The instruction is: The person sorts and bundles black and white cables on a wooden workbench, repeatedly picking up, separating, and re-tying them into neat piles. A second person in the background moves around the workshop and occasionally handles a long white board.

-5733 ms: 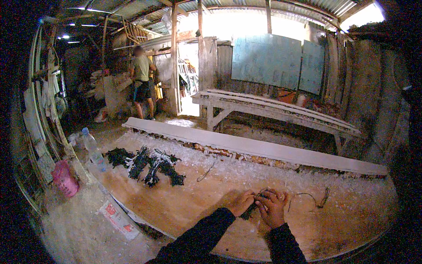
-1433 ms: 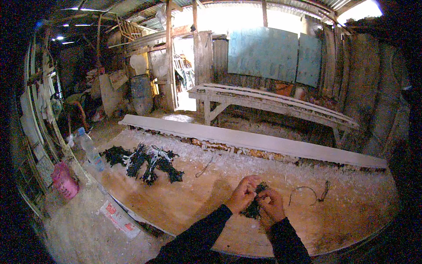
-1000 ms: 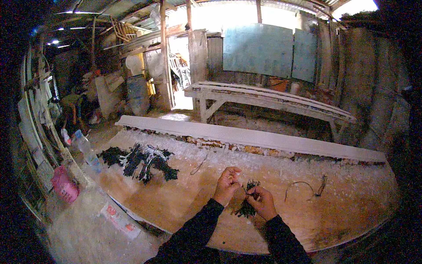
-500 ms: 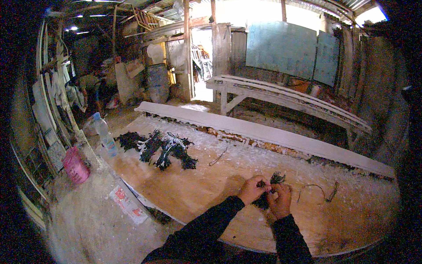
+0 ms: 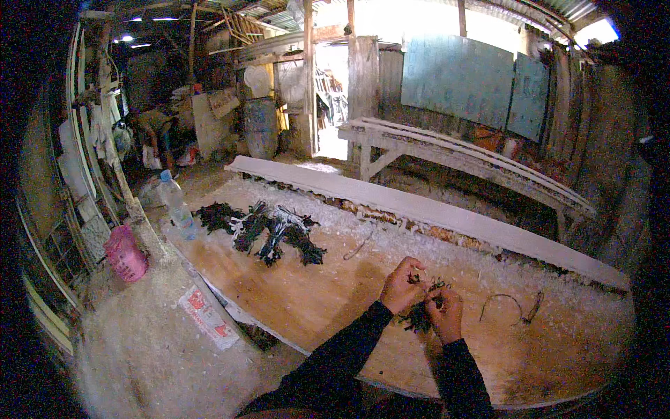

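My right hand [image 5: 447,315] is closed round a small bundle of dark strands [image 5: 417,320], whose frayed ends stick out above and below the fingers. Just left of it, my left hand [image 5: 401,288] is raised with its fingers curled. A small dark bit shows at its fingertips; whether it is string or part of the bundle I cannot make out. Several similar tied bundles [image 5: 269,234], black with some white strands, lie in a group farther left on the wooden tabletop [image 5: 293,297].
A thin loop of cord [image 5: 501,299] lies right of my hands, and another loose strand [image 5: 359,246] lies beyond them. A white board [image 5: 391,202] edges the table's far side. Left stand a plastic bottle [image 5: 178,208] and a pink bag [image 5: 125,253]. A bench [image 5: 460,157] stands behind.
My left hand has lifted and drawn slightly away from the bundle. My right hand stays on it. The whole view has shifted a little, and a stooping person shows more clearly at the far left.
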